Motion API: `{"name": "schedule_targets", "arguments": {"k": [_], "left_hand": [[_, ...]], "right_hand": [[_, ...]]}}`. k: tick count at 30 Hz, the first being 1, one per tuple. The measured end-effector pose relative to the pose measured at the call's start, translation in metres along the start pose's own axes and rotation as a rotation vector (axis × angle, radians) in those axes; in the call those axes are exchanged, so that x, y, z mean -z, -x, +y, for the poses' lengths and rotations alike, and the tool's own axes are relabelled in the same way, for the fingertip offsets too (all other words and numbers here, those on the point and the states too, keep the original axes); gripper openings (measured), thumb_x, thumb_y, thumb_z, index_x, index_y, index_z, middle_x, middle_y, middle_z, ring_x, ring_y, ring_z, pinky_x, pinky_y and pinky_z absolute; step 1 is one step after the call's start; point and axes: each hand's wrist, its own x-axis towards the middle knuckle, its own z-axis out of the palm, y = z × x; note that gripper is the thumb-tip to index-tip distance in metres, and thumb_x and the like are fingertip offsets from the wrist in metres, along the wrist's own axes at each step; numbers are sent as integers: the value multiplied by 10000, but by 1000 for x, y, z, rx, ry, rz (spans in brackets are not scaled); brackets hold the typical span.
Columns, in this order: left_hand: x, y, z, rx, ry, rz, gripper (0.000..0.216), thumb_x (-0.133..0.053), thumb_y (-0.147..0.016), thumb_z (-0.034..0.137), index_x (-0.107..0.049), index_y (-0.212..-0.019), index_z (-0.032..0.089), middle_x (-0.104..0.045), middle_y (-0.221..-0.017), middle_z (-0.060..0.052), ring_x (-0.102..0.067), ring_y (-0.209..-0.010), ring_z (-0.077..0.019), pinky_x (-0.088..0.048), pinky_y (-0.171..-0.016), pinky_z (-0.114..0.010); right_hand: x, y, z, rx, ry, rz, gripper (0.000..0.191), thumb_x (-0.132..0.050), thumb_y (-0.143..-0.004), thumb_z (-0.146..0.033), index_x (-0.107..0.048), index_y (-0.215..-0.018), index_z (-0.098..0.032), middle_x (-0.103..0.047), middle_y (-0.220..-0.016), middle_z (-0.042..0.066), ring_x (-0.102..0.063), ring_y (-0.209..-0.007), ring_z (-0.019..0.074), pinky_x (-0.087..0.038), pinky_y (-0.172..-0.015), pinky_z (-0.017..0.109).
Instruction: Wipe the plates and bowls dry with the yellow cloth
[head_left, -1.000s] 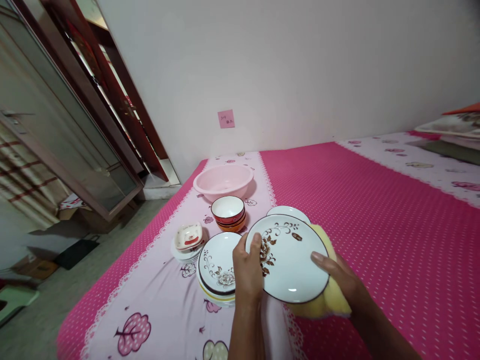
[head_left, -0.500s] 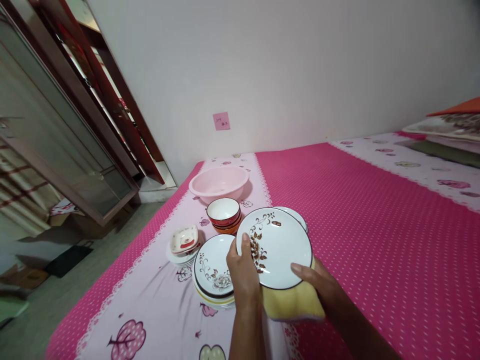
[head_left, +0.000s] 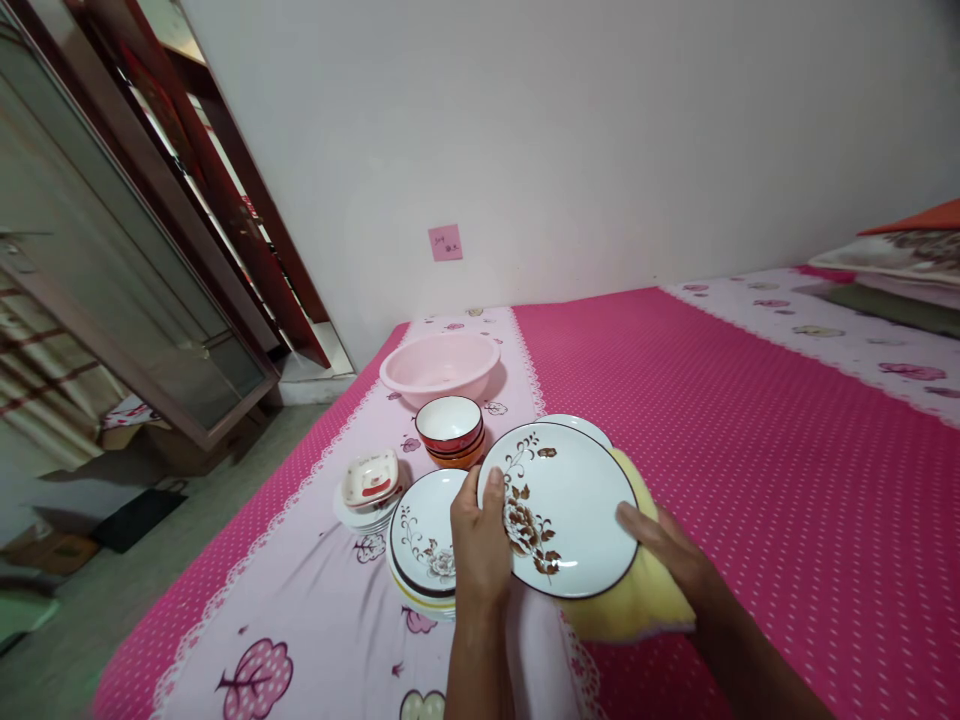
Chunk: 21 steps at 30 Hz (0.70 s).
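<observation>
A white plate (head_left: 574, 510) with a dark rim and brown flower pattern is held tilted above the bed. My left hand (head_left: 480, 540) grips its left edge, thumb on the face. At the right edge, my right hand (head_left: 667, 545) holds a yellow cloth (head_left: 637, 600) against the plate's back, its thumb on the rim and its other fingers mostly hidden. Just left of my left hand stands a stack of plates (head_left: 424, 530) with a flowered one on top. Another white plate (head_left: 581, 428) lies partly hidden behind the held one.
Stacked red and orange bowls (head_left: 450, 430) stand beyond the plates, with a pink basin (head_left: 440, 368) behind them near the wall. Small square dishes (head_left: 371, 478) sit on saucers (head_left: 367, 518) at the left. The pink bedspread (head_left: 750, 480) lies under everything.
The held plate has shifted slightly right and turned, its flower pattern swinging lower. My right hand and the cloth have moved right, and more cloth shows beside the rim.
</observation>
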Motion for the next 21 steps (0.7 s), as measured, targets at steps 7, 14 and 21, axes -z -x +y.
{"name": "schedule_targets", "arguments": {"k": [7, 14, 21], "left_hand": [[11, 4, 12, 9, -304, -442, 325, -561, -958, 496, -674, -907, 195, -691, -829, -7, -616, -832, -209, -460, -758, -291], [8, 6, 10, -19, -360, -527, 285, -544, -964, 431, -649, -849, 193, -642, -779, 4, -558, -765, -188, -413, -707, -285], [9, 0, -1, -27, -220, -243, 334, -602, -931, 502, -690, -911, 181, -671, -790, 1, -576, -759, -180, -454, -705, -275]], "right_hand": [[23, -12, -11, 126, 134, 119, 643, -700, -787, -683, -754, -1167, -167, -829, -888, 129, -781, -793, 373, -634, -644, 417], [18, -8, -13, 209, 210, -88, 562, -695, -848, -586, -728, -1228, -174, -820, -1045, 121, -774, -926, 355, -625, -742, 413], [14, -11, -7, 221, 138, 32, 531, -698, -859, -593, -743, -1193, -183, -823, -1033, 98, -760, -977, 348, -617, -773, 392]]}}
